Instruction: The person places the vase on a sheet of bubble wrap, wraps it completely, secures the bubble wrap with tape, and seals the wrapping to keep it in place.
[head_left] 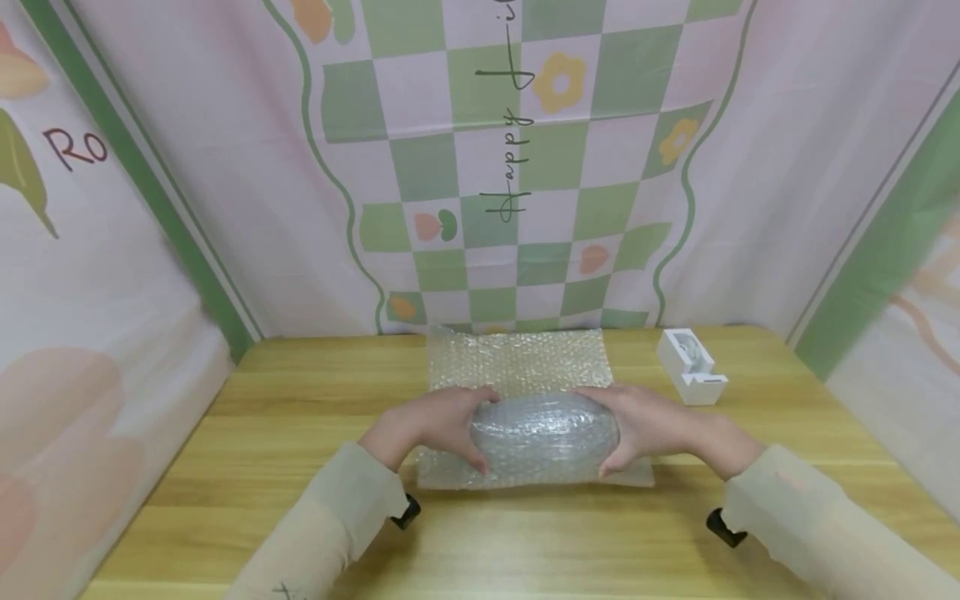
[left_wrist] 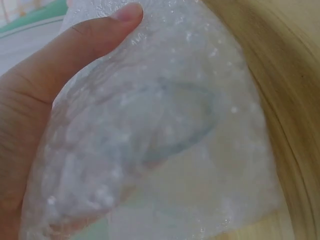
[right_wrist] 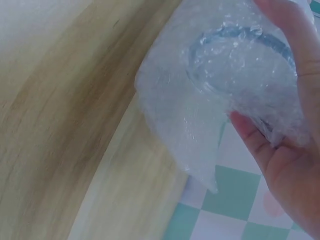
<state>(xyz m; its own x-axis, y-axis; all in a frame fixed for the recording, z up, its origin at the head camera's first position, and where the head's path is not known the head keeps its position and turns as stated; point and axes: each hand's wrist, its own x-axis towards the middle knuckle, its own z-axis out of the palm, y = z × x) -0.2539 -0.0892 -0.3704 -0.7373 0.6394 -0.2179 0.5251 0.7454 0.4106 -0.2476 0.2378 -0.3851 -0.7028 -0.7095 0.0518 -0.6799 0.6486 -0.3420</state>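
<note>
A clear rounded object (head_left: 546, 429), rolled in bubble wrap, lies sideways on the bubble wrap sheet (head_left: 517, 362). A round bluish rim (right_wrist: 245, 35) shows through the plastic in the right wrist view, and a fainter ring (left_wrist: 200, 135) in the left wrist view. My left hand (head_left: 450, 425) grips the left end of the bundle, thumb on the near side in the head view. At the right end, my right hand (head_left: 637, 421) holds it the same way, fingers curved over the far side. The wrap hides what exactly is inside.
A white tape dispenser (head_left: 693, 375) with a clear roll stands at the table's back right. Loose bubble wrap reaches to the back edge of the wooden table (head_left: 315, 417). A checked, flower-printed curtain (head_left: 491, 167) hangs behind, with further cloth at both sides.
</note>
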